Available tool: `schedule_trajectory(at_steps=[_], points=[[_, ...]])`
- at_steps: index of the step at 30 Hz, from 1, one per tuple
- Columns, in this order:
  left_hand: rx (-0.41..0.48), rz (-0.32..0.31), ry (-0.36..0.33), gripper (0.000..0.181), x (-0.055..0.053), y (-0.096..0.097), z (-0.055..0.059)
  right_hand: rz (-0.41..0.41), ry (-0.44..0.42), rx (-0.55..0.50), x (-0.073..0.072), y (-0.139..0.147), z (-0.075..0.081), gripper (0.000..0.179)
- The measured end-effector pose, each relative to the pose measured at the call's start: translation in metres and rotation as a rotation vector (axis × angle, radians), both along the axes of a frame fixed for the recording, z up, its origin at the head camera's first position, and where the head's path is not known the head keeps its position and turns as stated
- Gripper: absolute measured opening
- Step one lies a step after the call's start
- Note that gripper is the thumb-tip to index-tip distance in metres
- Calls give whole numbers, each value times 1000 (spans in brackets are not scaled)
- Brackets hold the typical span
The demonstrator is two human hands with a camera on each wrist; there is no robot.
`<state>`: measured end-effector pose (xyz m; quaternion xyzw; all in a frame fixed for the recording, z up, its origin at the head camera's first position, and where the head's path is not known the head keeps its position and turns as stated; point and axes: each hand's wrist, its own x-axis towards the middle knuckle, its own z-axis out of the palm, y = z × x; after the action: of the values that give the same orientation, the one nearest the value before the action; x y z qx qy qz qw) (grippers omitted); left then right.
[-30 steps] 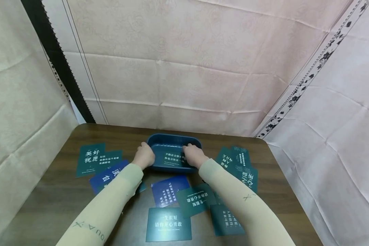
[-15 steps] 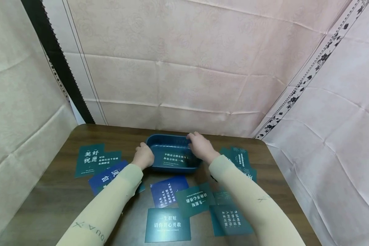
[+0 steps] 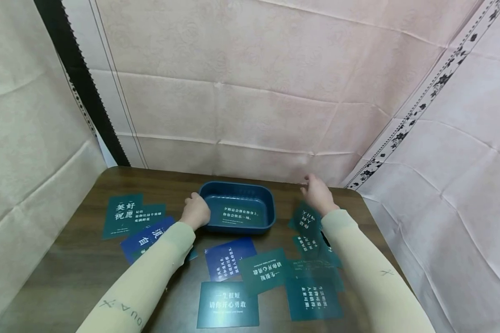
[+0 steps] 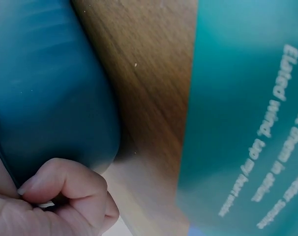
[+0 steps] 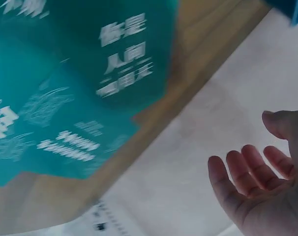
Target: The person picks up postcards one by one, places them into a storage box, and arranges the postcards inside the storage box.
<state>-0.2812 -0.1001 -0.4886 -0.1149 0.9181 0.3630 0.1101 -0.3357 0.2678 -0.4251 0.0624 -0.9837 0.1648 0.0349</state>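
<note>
My left hand (image 3: 195,211) grips the left rim of a dark blue plastic tray (image 3: 238,229); the left wrist view shows its curled fingers at the tray wall (image 4: 55,93). Flat inside the tray lies a green printed card (image 3: 236,216). Off to the right, my right hand (image 3: 319,194) is over a group of overlapping green cards (image 3: 305,218), partly hiding them. In the right wrist view this hand (image 5: 267,189) holds nothing, fingers loosely bent and thumb apart, with those cards (image 5: 80,98) beside it, slightly blurred.
Green cards (image 3: 122,216) and a blue card (image 3: 146,240) overlap at the left. Another blue card (image 3: 229,259) and several green cards (image 3: 228,305) lie in front of the tray. Cloth (image 3: 250,115) hangs behind the wooden table (image 3: 79,282).
My right hand has left the tray's right side and moved right, over the right-hand cards. The card in the tray is now fully uncovered. My left hand stays on the tray's rim.
</note>
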Motion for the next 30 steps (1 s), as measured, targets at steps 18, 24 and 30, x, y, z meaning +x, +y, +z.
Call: schedule_trajectory(at_steps=[18, 24, 30], points=[[-8, 8, -5, 60, 1, 0, 2, -315, -347, -16, 20, 74, -33, 108], [-8, 6, 3, 62, 2, -1, 4, -386, -416, 37, 23, 81, -42, 107], [-11, -1, 11, 62, 4, 1, 4, -386, -482, 156, 24, 80, -46, 110]])
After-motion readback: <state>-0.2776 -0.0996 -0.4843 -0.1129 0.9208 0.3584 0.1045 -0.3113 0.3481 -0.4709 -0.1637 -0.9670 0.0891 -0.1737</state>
